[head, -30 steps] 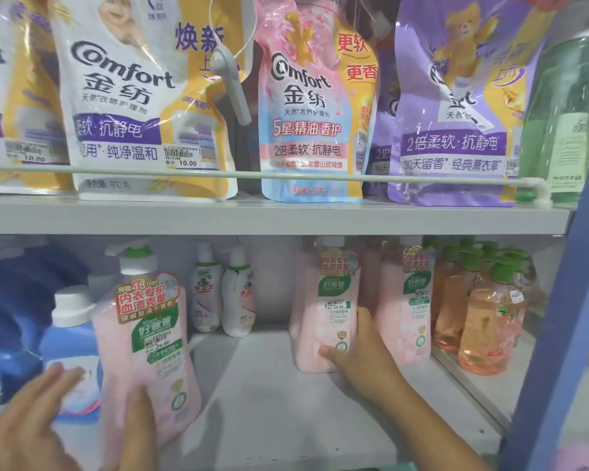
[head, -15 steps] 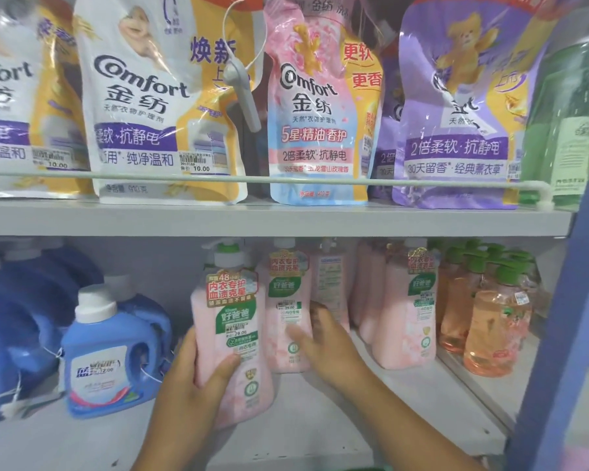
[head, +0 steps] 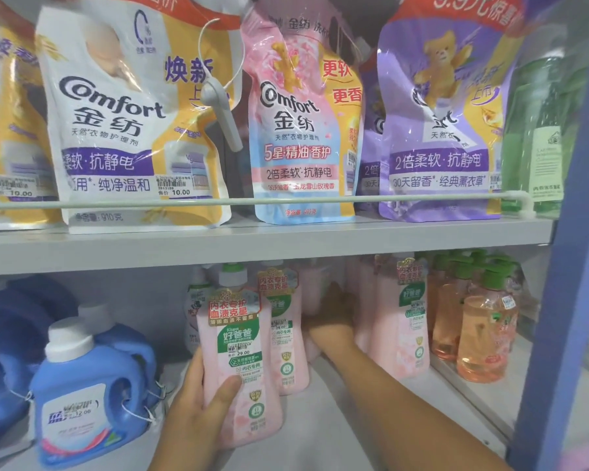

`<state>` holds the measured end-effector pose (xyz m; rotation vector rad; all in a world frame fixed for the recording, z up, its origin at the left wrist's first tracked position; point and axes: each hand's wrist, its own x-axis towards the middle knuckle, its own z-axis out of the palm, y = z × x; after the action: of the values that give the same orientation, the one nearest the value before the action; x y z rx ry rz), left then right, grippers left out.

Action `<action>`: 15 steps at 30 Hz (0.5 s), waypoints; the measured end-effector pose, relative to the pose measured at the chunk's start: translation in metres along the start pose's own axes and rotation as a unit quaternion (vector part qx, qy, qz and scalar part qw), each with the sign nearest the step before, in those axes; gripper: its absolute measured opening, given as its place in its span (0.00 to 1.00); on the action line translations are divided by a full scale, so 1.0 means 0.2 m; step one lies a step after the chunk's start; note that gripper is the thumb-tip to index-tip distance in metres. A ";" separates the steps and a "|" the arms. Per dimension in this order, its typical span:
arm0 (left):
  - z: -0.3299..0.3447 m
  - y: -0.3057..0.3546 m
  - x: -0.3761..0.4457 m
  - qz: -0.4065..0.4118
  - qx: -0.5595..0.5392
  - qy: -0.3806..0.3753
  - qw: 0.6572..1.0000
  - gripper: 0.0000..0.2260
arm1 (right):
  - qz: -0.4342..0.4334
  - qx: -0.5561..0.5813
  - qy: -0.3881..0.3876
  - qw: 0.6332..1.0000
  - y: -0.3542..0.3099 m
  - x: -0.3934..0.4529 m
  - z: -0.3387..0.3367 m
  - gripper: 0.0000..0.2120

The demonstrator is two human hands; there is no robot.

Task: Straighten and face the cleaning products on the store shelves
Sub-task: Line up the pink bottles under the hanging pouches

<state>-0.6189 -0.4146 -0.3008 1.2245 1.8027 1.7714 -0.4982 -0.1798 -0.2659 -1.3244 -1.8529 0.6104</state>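
Pink bottle (head: 240, 368) gripped by left hand (head: 198, 409); right hand (head: 334, 311) reaches behind.

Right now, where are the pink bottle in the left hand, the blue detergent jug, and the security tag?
pink bottle (head: 238, 345), head view, green front label.
blue detergent jug (head: 82, 396), head view, front of body.
security tag (head: 223, 120), head view, grey plastic body.

- Three pink plastic pump bottles with green-and-white labels faced front: one (head: 240, 362), a second (head: 284, 338), a third (head: 400, 321).
- Four soft refill pouches showed fully or in part: white-and-yellow (head: 123, 130), pink-and-blue (head: 303, 137), purple (head: 439, 130), another white-and-yellow one at the left edge (head: 4, 130).
- One blue plastic jug with a white cap (head: 85, 396) stood in front.
- Amber bottles with green pumps (head: 483, 338): several, number unclear.
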 end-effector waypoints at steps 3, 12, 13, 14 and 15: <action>0.00 -0.01 0.01 0.001 0.017 0.003 1.000 0.25 | -0.002 0.157 -0.017 0.987 0.09 0.00 0.02 0.51; 0.00 -0.05 0.03 0.014 0.009 -0.064 0.998 0.31 | -0.026 0.203 -0.010 0.979 0.18 0.03 -0.01 0.31; 0.00 -0.05 0.03 0.014 0.006 -0.080 0.997 0.31 | -0.015 0.192 -0.025 0.981 0.19 0.04 -0.01 0.32; 0.01 -0.04 0.03 0.014 0.001 -0.090 0.996 0.30 | 0.000 0.181 -0.035 0.983 0.19 0.04 -0.01 0.31; 0.02 -0.03 0.03 0.012 -0.003 -0.091 0.996 0.29 | 0.009 0.179 -0.039 0.983 0.19 0.04 -0.01 0.31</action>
<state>-0.6219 -0.4075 -0.3057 1.3624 1.6855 1.6179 -0.4764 -0.1592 -0.2910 -1.0927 -1.6943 0.9673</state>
